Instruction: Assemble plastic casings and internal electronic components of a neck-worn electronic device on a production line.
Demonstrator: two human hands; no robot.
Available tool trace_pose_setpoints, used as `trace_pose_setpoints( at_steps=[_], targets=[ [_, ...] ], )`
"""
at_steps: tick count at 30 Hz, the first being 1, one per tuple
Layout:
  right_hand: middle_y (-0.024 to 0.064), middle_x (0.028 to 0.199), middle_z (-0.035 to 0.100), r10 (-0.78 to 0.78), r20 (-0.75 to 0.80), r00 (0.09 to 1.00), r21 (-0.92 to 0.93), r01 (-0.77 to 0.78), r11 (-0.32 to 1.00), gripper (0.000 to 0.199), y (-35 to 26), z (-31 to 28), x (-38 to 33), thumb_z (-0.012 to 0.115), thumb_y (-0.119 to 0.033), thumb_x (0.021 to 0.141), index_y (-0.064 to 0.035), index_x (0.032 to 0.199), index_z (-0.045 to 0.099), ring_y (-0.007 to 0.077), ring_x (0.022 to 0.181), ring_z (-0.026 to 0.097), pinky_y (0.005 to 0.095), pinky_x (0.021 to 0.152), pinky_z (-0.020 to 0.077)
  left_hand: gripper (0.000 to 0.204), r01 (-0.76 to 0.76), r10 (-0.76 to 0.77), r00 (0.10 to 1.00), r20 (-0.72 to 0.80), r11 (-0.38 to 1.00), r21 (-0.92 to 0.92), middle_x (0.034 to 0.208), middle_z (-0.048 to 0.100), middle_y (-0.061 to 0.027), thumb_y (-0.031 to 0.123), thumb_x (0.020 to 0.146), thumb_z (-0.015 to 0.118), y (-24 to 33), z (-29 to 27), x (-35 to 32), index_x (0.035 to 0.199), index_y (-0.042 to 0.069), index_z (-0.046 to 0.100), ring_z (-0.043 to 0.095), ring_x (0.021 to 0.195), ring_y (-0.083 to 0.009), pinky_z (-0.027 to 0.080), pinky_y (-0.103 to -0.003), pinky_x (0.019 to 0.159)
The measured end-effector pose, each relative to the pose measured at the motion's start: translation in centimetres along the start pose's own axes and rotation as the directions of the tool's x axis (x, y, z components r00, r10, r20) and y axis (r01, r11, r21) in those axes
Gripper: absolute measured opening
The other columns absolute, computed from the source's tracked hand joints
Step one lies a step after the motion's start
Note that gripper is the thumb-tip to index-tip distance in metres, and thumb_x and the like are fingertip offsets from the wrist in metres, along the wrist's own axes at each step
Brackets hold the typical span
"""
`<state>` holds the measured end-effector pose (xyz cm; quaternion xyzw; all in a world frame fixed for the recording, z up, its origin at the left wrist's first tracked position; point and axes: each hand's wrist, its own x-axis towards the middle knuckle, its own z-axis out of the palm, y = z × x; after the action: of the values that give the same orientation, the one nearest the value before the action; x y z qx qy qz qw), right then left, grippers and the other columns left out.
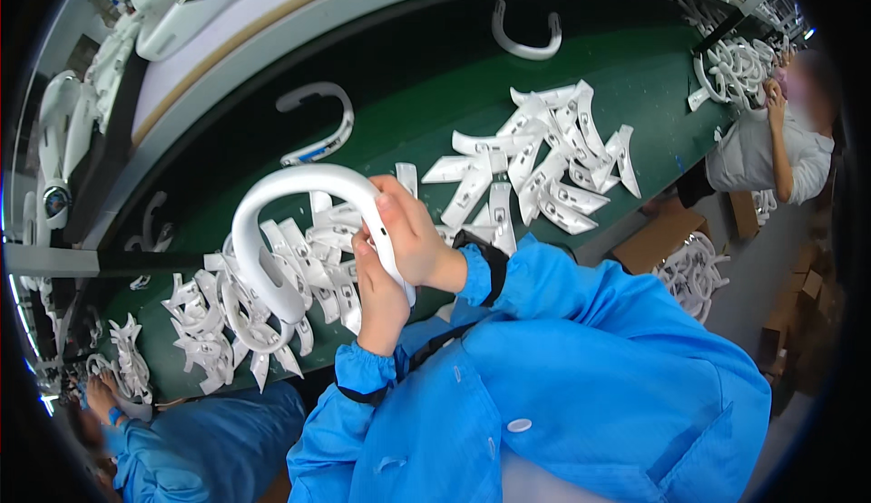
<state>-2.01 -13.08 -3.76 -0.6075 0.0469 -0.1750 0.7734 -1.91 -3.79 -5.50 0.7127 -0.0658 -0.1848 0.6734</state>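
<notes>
Above the green table [408, 113], a white curved band [281, 204] is held up by both hands. One end of the band is grasped by the right hand [413, 235], fingers wrapped around it, and the same end is clasped from below by the left hand [379, 299]. Under the band, a heap of small white plastic parts [263, 312] is spread on the table, and a second heap [544, 163] lies further right. Two more bands [319, 126] [526, 36] are laid apart on the green surface. Another person [780, 149] is seated at the far right.
</notes>
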Motion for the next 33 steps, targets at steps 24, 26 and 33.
trace_pose_setpoints(
  at_steps=[24,26,33],
  targets=[
    [0.0117,0.104,0.053,0.086,-0.05,0.995,0.097,-0.081,0.992,0.038,-0.6,-2.3,-0.1,0.038,-0.022,0.092,-0.0004,0.123,0.04,0.0174,0.09,0.05,0.0292,0.082,0.0405,0.061,0.386,-0.323,0.908,0.266,0.893,-0.233,0.057,0.053,-0.0103,0.051,0.094,0.012,1.7,1.1,0.1,0.096,0.002,0.048,0.051,0.039,-0.0205,0.04,-0.028,0.033],
    [0.0082,0.1,0.052,0.441,0.214,0.871,0.472,-0.488,0.734,0.036,0.3,-3.1,0.5,0.037,-0.026,0.093,-0.0036,0.122,0.041,0.0139,0.086,0.047,0.0286,0.081,0.0398,0.065,0.488,-0.344,0.845,0.41,0.811,-0.324,0.047,0.047,-0.0113,0.057,0.092,0.014,1.2,0.3,0.4,0.08,0.004,0.049,0.046,0.034,-0.0238,0.034,-0.028,0.03],
    [0.0126,0.125,0.049,0.261,0.433,0.863,0.321,-0.418,0.85,0.054,-0.3,-3.1,0.8,0.047,-0.015,0.09,-0.0039,0.138,0.026,0.0189,0.115,0.046,0.0332,0.099,0.0329,0.068,0.628,-0.1,0.708,0.699,0.542,-0.558,0.051,0.042,-0.0157,0.059,0.087,0.024,-0.1,-4.1,0.8,0.1,-0.002,0.052,0.05,0.044,-0.0281,0.041,-0.037,0.042]
  ],
)
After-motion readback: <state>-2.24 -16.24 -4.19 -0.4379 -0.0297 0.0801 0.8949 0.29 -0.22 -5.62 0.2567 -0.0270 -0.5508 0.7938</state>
